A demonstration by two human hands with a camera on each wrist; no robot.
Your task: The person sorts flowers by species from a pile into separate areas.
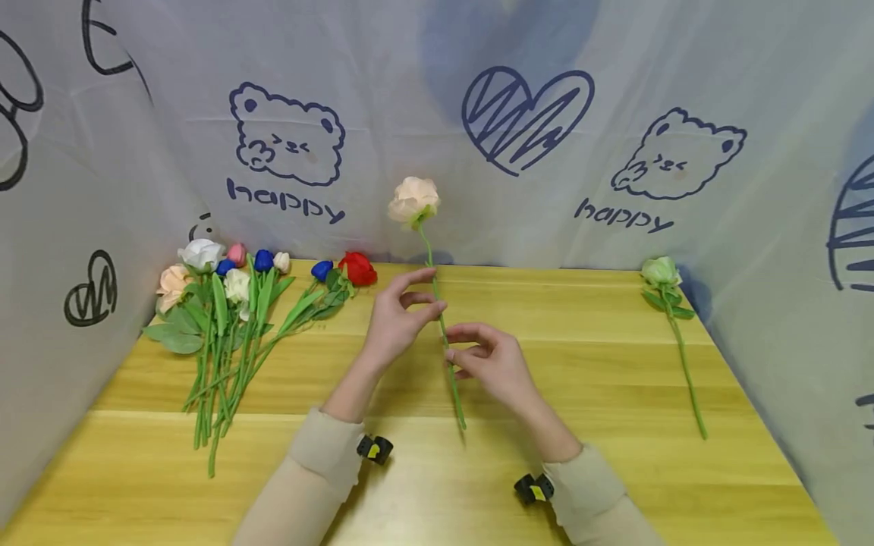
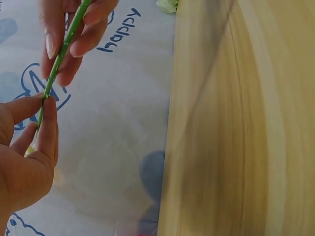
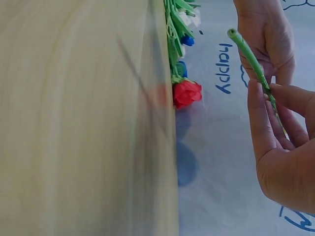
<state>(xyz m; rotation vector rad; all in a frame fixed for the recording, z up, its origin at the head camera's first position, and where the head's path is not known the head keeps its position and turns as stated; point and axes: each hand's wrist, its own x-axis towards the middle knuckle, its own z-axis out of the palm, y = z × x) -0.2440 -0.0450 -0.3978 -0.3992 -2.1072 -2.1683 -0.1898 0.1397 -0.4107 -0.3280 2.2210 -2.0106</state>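
A pale peach artificial flower [image 1: 414, 200] is held up over the middle of the table, its bloom at the top and its green stem [image 1: 459, 394] slanting down to the right. My left hand [image 1: 399, 315] pinches the stem between thumb and fingers below the bloom. Lower down, my right hand [image 1: 495, 364] pinches the same stem. The left wrist view shows both hands on the stem [image 2: 64, 49], with the bloom mostly hidden. In the right wrist view the cut stem end [image 3: 234, 33] sticks out past the right fingers [image 3: 261, 123].
At the left lies a bunch of artificial flowers [image 1: 237, 288] in white, peach, pink and blue, with a red rose [image 1: 358, 268] at its right. A single pale green flower [image 1: 661, 271] lies at the far right. Fabric walls [image 1: 410, 98] with drawings enclose the wooden table [image 1: 580, 394].
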